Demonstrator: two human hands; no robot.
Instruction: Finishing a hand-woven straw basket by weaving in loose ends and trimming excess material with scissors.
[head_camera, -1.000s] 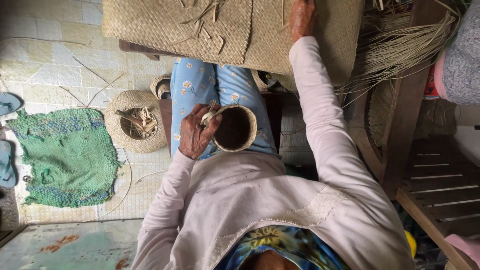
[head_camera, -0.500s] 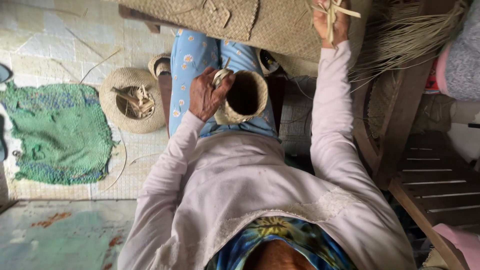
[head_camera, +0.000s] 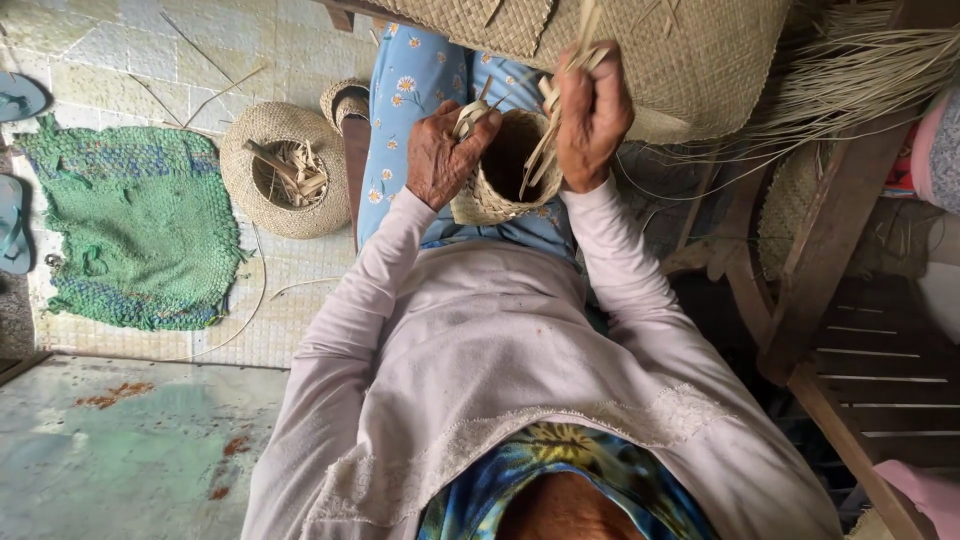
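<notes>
A small round woven basket (head_camera: 497, 185) rests on my lap, its mouth facing up. My left hand (head_camera: 442, 152) grips its left rim, with loose strip ends under the fingers. My right hand (head_camera: 590, 112) is at the right rim, closed on a bundle of pale straw strips (head_camera: 560, 105) that run up from the basket. A large woven mat (head_camera: 690, 60) lies across my knees beyond both hands.
A wider woven basket (head_camera: 285, 168) holding straw scraps sits on the tiled floor at left, next to a green knitted mat (head_camera: 135, 235). Loose dried straw (head_camera: 860, 70) fans out at upper right over a wooden chair (head_camera: 840, 300). A blue sandal (head_camera: 18, 97) lies far left.
My right hand has come back from the large mat to the small basket's rim, bringing straw strips. The basket has tilted and my left hand has shifted along its rim.
</notes>
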